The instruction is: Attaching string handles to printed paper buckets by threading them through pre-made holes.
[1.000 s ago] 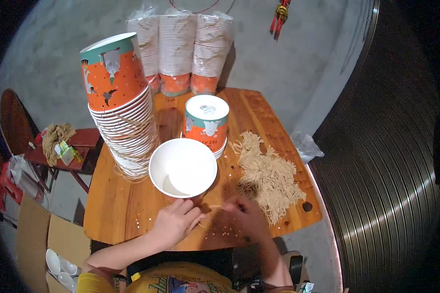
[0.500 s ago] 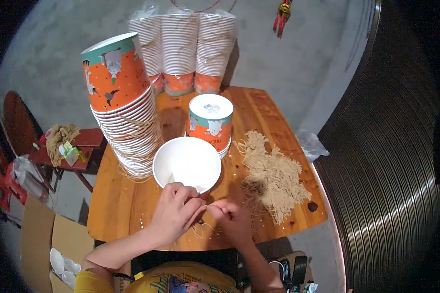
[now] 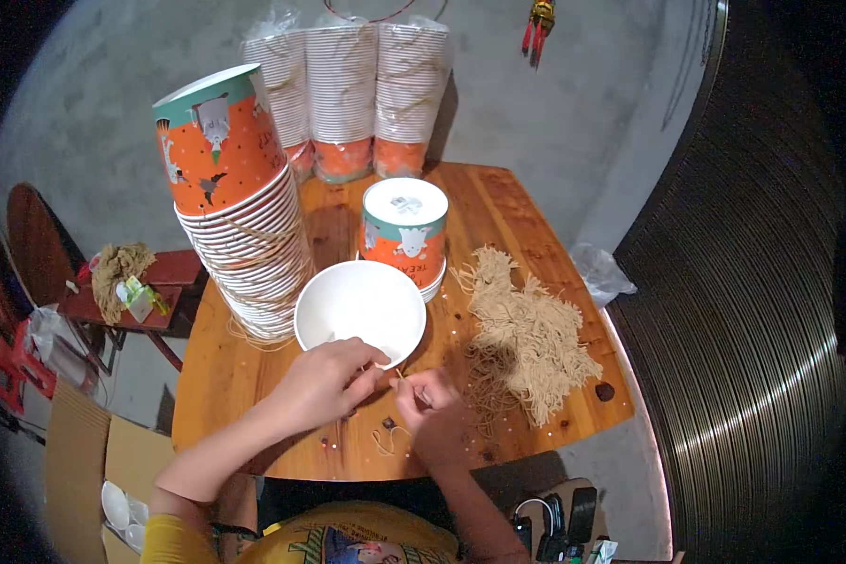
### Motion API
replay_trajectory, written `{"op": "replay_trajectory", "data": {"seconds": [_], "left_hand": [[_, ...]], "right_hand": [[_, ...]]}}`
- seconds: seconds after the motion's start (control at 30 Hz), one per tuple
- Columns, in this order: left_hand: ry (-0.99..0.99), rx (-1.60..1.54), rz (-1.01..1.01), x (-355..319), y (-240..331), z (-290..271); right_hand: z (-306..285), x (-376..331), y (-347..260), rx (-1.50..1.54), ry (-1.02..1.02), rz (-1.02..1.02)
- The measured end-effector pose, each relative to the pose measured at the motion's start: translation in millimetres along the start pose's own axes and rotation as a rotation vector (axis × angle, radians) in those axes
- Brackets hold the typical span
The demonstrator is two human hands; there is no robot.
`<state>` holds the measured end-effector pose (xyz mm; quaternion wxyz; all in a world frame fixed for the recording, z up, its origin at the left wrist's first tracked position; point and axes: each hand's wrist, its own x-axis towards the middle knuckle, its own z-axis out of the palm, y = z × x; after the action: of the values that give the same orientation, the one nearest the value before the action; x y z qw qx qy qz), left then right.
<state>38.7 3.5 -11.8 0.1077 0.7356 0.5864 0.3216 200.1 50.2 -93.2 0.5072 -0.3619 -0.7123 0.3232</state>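
Observation:
A white-lined paper bucket lies tilted on the table with its mouth facing me. My left hand is closed on its near rim, fingertips over the inner edge and thumb outside. Just right of that rim, my right hand pinches a thin tan cord, its short end showing above the thumb. A loose loop of cord shows below, between the hands. The exact spot where cord meets rim is too small to make out. Beyond my right hand spreads a heap of cut tan cords.
At left leans a tall stack of nested orange buckets with cords. An upturned orange bucket stands behind the white one. Plastic-wrapped bucket stacks line the wooden table's far edge. A cardboard box sits lower left.
My hands have drawn slightly apart. The left fingers have shifted onto the bucket's rim, and the right hand has moved a little away with the cord's end raised.

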Motion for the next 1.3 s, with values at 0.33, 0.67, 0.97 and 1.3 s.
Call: {"op": "replay_trajectory", "data": {"seconds": [0.33,0.67,0.97,1.3], "left_hand": [[-0.023,-0.014,-0.004,1.8,-2.1,0.1],[-0.228,-0.101,-0.067,21.8,-16.4,-6.3],[-0.511,-0.072,-0.151,44.4,-24.7,-8.7],[-0.222,-0.805,-0.343,41.7,-12.2,3.7]], "right_hand": [[3.9,6.2,-0.9,-0.052,0.027,-0.138],[2.2,15.6,-5.8,-0.022,0.008,-0.136],[4.6,17.0,0.9,0.015,-0.007,-0.120],[-40.6,27.9,-33.9,-0.090,-0.378,0.019]]}}
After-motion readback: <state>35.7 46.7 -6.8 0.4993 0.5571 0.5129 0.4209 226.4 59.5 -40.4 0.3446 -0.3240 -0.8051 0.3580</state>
